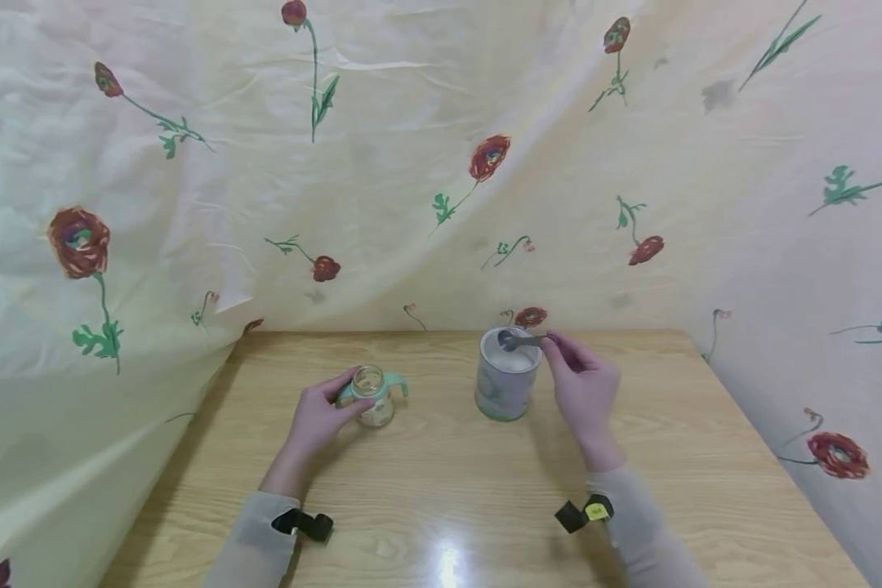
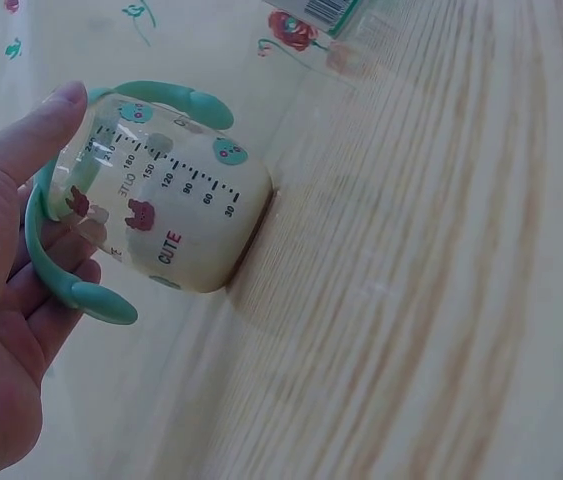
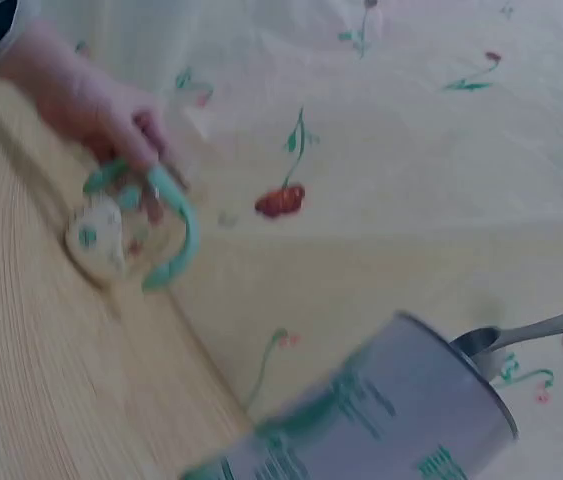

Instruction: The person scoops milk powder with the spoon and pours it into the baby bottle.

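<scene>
My left hand (image 1: 322,416) holds a clear baby bottle (image 1: 377,412) by its upper part, thumb on one side and fingers on the other. The bottle stands upright on the table without a lid. Mint-green handles (image 2: 189,103), printed animals and a measuring scale show in the left wrist view. To the right stands an open, pale can (image 1: 503,388) with green markings low on its side. My right hand (image 1: 586,394) pinches the handle end of a grey spoon (image 1: 525,340). The spoon's bowl is at the can's mouth; its contents cannot be made out.
The wooden table (image 1: 441,482) reaches back to a cream cloth (image 1: 382,180) printed with red flowers, which also hangs at both sides. Part of a pack with a barcode (image 2: 326,12) shows at the top of the left wrist view.
</scene>
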The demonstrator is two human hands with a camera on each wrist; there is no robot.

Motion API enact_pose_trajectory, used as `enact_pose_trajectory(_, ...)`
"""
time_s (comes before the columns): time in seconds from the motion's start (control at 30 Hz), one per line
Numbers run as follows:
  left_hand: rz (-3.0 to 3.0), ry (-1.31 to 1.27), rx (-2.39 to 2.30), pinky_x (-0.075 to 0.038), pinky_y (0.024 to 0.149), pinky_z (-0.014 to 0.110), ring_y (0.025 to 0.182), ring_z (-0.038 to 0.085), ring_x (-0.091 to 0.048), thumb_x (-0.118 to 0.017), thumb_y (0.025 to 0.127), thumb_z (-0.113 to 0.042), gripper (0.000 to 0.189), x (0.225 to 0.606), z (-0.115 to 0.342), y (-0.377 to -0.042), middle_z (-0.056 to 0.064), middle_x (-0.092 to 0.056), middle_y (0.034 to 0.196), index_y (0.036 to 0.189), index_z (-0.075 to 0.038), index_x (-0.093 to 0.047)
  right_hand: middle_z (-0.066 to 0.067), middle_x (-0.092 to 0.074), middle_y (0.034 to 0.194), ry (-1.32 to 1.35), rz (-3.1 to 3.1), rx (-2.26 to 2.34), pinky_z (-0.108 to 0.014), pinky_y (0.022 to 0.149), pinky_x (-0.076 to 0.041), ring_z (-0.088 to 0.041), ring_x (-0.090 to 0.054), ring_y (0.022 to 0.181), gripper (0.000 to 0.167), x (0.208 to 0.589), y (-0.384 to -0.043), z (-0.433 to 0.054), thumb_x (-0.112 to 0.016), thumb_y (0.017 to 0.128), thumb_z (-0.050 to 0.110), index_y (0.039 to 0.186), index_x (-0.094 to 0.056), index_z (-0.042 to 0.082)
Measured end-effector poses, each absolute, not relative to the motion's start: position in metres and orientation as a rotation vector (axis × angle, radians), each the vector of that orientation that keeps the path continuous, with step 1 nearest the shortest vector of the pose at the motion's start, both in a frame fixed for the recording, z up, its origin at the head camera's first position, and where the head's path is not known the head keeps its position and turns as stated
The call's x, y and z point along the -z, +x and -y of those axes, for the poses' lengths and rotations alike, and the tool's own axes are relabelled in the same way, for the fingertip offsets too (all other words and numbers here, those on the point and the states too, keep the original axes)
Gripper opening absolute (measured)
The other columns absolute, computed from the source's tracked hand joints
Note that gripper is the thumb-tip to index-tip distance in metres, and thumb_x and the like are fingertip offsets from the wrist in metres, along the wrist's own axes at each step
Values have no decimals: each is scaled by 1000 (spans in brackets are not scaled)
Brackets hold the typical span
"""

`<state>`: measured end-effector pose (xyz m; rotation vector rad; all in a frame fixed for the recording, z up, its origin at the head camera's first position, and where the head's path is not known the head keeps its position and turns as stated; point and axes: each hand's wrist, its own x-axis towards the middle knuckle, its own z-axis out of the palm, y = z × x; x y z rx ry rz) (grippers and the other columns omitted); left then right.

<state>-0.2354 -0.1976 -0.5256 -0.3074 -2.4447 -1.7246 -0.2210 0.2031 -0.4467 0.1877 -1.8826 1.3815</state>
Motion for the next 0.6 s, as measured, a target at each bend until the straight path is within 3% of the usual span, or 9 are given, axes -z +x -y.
enact_pose_trajectory(0.13, 2432, -331, 1739, -45, 117, 43, 139, 28, -59, -93, 86, -30, 66, 527, 197, -238, 10, -66, 145, 145, -11, -68, -13, -81, 92, 279, 2140, -1090, -10, 62, -50, -8, -66, 69, 12, 447, -227, -215, -82, 93, 2, 105, -83, 0)
enact_pose_trajectory(0.27, 2431, -340, 1744, -45, 118, 44, 138, 28, -59, -93, 87, -29, 64, 529, 195, -239, 10, -66, 145, 144, -11, -69, -11, -81, 92, 373, 2379, -919, -19, 58, -52, -14, -66, 67, 13, 445, -232, -216, -79, 95, 5, 106, -84, 1)
enact_pose_trajectory(0.37, 2432, -340, 1747, -45, 118, 44, 138, 28, -60, -93, 87, -28, 64, 530, 195, -239, 10, -66, 144, 143, -11, -69, -11, -81, 91, 400, 2509, -832, -26, 53, -51, -13, -62, 61, 14, 441, -234, -213, -79, 96, 10, 107, -84, 2)
enact_pose_trajectory(0.53, 2429, -351, 1747, -43, 119, 45, 140, 28, -58, -92, 87, -28, 66, 532, 194, -239, 9, -65, 147, 145, -10, -67, -7, -77, 78, 398, 2645, -749, -28, 45, -40, -10, -49, 49, 17, 430, -239, -210, -78, 96, 13, 107, -84, 2)
enact_pose_trajectory(0.6, 2442, -358, 1727, -40, 121, 47, 143, 29, -54, -91, 89, -31, 70, 532, 195, -238, 7, -62, 151, 149, -10, -64, -7, -76, 79, 392, 2662, -747, -28, 45, -41, -11, -50, 49, 18, 427, -240, -211, -78, 96, 13, 109, -83, 1)
